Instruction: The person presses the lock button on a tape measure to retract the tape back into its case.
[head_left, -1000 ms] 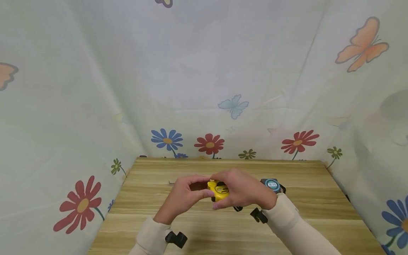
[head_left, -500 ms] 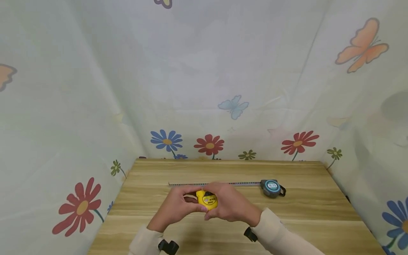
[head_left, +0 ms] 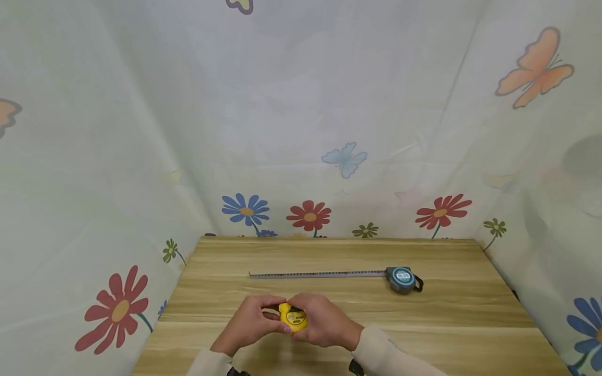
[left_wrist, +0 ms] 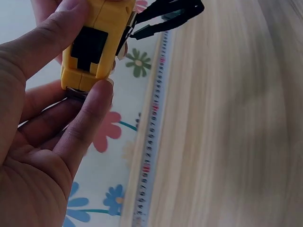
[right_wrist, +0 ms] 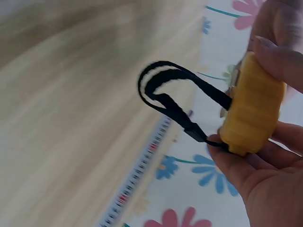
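A small yellow tape measure [head_left: 293, 319] is held above the table between both hands. My left hand [head_left: 252, 319] grips its left end, the thumb and fingers on opposite sides, as the left wrist view shows. From the other side my right hand [head_left: 325, 322] pinches the case between thumb and fingers. A black wrist strap [right_wrist: 177, 94] hangs in a loop from the yellow case. In the left wrist view a dark lock button [left_wrist: 89, 46] faces the camera. Most of the tape's mouth is hidden by the left fingers.
Behind the hands lies a grey and blue tape measure [head_left: 401, 280], its blade [head_left: 317, 274] drawn out leftward along the wooden table [head_left: 451, 324]. A flowered cloth [head_left: 376, 104] encloses the table's back and sides.
Both hands have brought the yellow tape measure nearer to the body and a little left. The grey tape measure and its blade, partly covered before, now show in full.
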Tool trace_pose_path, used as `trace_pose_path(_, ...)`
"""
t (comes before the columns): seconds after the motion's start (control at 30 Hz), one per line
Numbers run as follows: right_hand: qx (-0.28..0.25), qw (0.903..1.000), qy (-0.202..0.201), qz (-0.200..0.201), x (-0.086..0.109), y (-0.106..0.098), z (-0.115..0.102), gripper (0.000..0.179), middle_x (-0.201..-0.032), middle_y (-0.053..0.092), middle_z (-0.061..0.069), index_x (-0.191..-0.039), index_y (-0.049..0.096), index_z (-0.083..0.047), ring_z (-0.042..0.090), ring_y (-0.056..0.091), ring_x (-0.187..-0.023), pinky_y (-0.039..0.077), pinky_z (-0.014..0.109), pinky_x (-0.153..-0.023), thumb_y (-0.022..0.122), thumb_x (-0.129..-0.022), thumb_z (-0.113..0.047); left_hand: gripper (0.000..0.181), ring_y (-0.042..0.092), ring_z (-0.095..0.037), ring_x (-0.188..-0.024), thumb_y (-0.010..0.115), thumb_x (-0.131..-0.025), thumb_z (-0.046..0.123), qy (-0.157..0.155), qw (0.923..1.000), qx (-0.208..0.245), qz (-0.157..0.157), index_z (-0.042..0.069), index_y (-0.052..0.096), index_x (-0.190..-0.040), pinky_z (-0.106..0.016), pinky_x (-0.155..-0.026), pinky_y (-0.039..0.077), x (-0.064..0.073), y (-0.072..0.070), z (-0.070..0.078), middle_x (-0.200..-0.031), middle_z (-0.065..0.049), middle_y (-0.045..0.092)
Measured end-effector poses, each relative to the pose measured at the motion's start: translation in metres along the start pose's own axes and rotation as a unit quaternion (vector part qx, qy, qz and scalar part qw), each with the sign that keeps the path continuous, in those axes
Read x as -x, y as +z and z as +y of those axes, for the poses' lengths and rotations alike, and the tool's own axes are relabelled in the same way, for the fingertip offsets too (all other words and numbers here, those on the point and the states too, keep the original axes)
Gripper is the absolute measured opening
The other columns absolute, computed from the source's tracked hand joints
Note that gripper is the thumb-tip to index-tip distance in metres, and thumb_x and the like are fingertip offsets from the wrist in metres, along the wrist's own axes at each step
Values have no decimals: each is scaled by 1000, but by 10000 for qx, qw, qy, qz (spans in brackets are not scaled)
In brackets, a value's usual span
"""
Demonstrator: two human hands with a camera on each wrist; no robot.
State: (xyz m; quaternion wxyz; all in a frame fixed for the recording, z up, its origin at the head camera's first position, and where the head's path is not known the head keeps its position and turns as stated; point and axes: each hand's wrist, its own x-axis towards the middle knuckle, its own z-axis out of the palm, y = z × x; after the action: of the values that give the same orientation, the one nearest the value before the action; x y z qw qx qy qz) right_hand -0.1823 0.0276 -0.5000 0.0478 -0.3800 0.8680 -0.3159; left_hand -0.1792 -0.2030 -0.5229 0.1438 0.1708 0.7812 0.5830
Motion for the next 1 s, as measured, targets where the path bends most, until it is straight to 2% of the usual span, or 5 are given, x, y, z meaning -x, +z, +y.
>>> trace_pose_path(0.17, 162, 9998, 39, 78, -3, 20, 10, 58, -123, 72, -7, -130, 68, -14, 0, 64, -105, 55, 18, -89, 93, -79, -25, 62, 74, -31, -112, 92, -79, 22, -82, 9999, 56, -36, 0, 69, -132, -26, -86, 63, -1, -2, -16, -136, -23, 68)
trace_pose_path(0.4, 366, 9989, 6, 292, -10, 44, 21, 63, -130, 72, -2, -133, 67, -12, 6, 68, -115, 58, 23, -95, 94, -78, -25, 59, 73, -29, -115, 92, -79, 21, -77, 9996, -256, -24, 5, 71, -131, -25, -87, 63, -3, -5, -34, -135, -19, 70)
trace_pose_path(0.57, 291, 9987, -33, 421, -17, 60, 30, 62, -124, 75, -3, -130, 68, -11, 3, 68, -109, 57, 20, -92, 95, -76, -25, 60, 72, -31, -118, 92, -78, 19, -95, 9994, -334, 9, 4, 71, -132, -25, -88, 63, -6, -8, -50, -136, -19, 69)
trace_pose_path(0.87, 87, 9988, 382, 289, -26, 86, 43, 57, -109, 71, -14, -122, 69, -17, -7, 59, -95, 53, 16, -84, 96, -74, -29, 67, 74, -32, -112, 94, -74, 13, -454, 9986, -228, 123, -7, 66, -132, -26, -87, 63, -6, -10, -75, -133, -27, 68)
trace_pose_path(1.0, 181, 9986, 437, 250, -26, 98, 48, 57, -108, 68, -17, -122, 68, -19, -8, 58, -93, 53, 15, -82, 96, -74, -33, 67, 74, -31, -114, 95, -73, 16, -439, 9974, -558, 151, -6, 68, -130, -31, -91, 62, -5, -9, -85, -131, -25, 70)
